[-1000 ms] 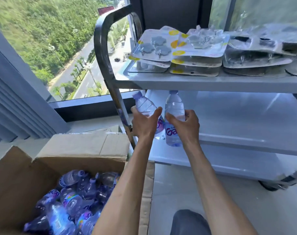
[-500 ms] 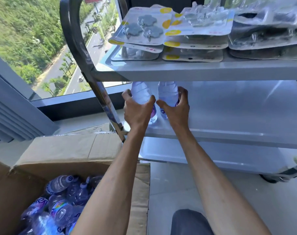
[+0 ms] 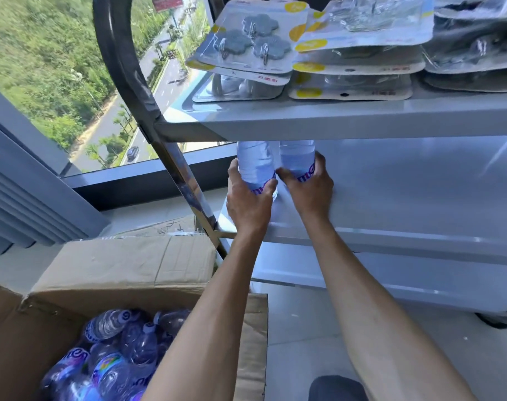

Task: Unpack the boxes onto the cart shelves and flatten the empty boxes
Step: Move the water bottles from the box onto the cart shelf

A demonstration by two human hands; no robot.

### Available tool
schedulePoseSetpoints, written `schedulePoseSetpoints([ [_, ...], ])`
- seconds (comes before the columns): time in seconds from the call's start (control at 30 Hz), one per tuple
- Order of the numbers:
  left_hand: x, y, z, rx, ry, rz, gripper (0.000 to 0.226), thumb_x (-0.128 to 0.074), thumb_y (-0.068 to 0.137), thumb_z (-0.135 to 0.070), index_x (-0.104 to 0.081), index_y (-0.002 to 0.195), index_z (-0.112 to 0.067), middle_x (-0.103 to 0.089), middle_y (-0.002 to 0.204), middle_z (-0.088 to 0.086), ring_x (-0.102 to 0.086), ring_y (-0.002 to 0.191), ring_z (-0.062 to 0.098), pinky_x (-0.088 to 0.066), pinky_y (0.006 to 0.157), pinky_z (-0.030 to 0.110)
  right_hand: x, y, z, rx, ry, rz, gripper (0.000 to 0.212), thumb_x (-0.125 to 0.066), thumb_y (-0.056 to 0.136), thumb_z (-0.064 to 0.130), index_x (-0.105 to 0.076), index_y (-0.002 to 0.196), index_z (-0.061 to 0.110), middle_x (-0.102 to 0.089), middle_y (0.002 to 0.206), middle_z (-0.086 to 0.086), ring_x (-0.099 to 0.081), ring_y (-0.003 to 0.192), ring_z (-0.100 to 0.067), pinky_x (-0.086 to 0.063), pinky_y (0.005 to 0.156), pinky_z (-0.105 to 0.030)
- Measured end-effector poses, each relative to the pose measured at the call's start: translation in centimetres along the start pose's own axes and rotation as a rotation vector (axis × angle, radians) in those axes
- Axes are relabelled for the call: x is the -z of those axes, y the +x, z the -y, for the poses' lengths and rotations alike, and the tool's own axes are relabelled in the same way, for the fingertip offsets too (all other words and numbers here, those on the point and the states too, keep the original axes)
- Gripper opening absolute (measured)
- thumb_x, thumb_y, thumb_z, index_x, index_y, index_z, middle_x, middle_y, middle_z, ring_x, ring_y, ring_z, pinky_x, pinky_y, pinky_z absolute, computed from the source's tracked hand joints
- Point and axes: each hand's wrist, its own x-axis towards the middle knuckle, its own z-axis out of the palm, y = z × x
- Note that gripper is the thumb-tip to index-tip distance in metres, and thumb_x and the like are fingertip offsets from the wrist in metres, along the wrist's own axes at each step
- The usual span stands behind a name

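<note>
Two clear water bottles stand upright side by side at the left end of the cart's middle shelf [image 3: 405, 204]. My left hand [image 3: 248, 204] grips the left bottle [image 3: 253, 164] low on its body. My right hand [image 3: 310, 188] grips the right bottle [image 3: 297, 157] the same way. The top shelf's front edge [image 3: 333, 123] hides both bottle necks and caps. An open cardboard box [image 3: 125, 273] at the lower left holds several more water bottles [image 3: 113, 351] lying in a heap.
Stacks of blister-packed hooks [image 3: 246, 50] fill the top shelf. The cart's dark curved handle [image 3: 119, 59] and chrome upright [image 3: 185, 192] stand left of my hands. A bottom shelf [image 3: 391, 279] lies below, a caster [image 3: 491, 321] at the right. A large window [image 3: 44, 68] is behind.
Both hands have carried the bottles up from in front of the cart and in onto the middle shelf, where the bottles now stand under the top shelf's edge.
</note>
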Motion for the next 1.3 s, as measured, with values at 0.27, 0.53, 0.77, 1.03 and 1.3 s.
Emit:
schedulePoseSetpoints([
  [0.27, -4.0, 3.5, 1.7, 0.093, -0.131, 0.109, 0.060, -0.072, 0.073, -0.018, -0.052, 0.129, -0.020, -0.069, 0.111, -0.003, -0.065, 0.100, 0.018, -0.052, 0.090, 0.036, -0.6, 0.6, -0.4, 0.036, -0.107, -0.029, 0.077, -0.083, 0.067, 0.032, -0.051, 0.132, 0.006, -0.062, 0.124, -0.012, -0.056, 0.115, -0.030, -0.046, 0.095, -0.038],
  [0.53, -4.6, 3.6, 1.9, 0.025, 0.074, 0.053, 0.058, -0.086, 0.068, -0.035, -0.058, 0.114, -0.014, -0.062, 0.107, 0.003, -0.060, 0.098, 0.020, -0.048, 0.082, 0.030, -0.4, 1.0, -0.8, 0.003, -0.202, -0.011, 0.078, -0.084, 0.069, 0.033, -0.050, 0.132, 0.004, -0.061, 0.125, -0.014, -0.055, 0.115, -0.032, -0.042, 0.095, -0.036],
  [0.77, -4.4, 3.5, 2.0, 0.055, 0.137, 0.019, 0.046, -0.079, 0.075, -0.037, -0.056, 0.106, -0.012, -0.061, 0.102, 0.004, -0.058, 0.091, 0.021, -0.044, 0.078, 0.029, -0.3, 0.9, -0.8, 0.029, -0.205, -0.102, 0.051, -0.080, 0.067, 0.021, -0.062, 0.111, 0.006, -0.063, 0.102, -0.012, -0.055, 0.102, -0.027, -0.040, 0.082, -0.024],
  [1.03, -4.5, 3.8, 2.1, 0.068, 0.216, 0.046, 0.021, -0.072, 0.084, -0.037, -0.066, 0.081, -0.017, -0.063, 0.100, 0.003, -0.060, 0.092, 0.022, -0.034, 0.074, 0.025, -0.5, 1.3, -1.4, -0.091, -0.226, -0.100, 0.051, -0.083, 0.073, 0.036, -0.053, 0.103, 0.008, -0.070, 0.096, -0.009, -0.066, 0.089, -0.030, -0.046, 0.072, -0.033],
  [1.3, -4.7, 3.1, 1.8, 0.068, 0.263, 0.032, 0.061, -0.073, 0.083, -0.041, -0.046, 0.133, -0.018, -0.065, 0.123, 0.008, -0.060, 0.113, 0.030, -0.044, 0.086, 0.034, -2.1, 3.4, -1.7, -0.050, -0.486, -0.062, 0.040, -0.070, 0.085, 0.030, -0.054, 0.116, 0.011, -0.061, 0.116, -0.008, -0.054, 0.112, -0.029, -0.046, 0.082, -0.038],
])
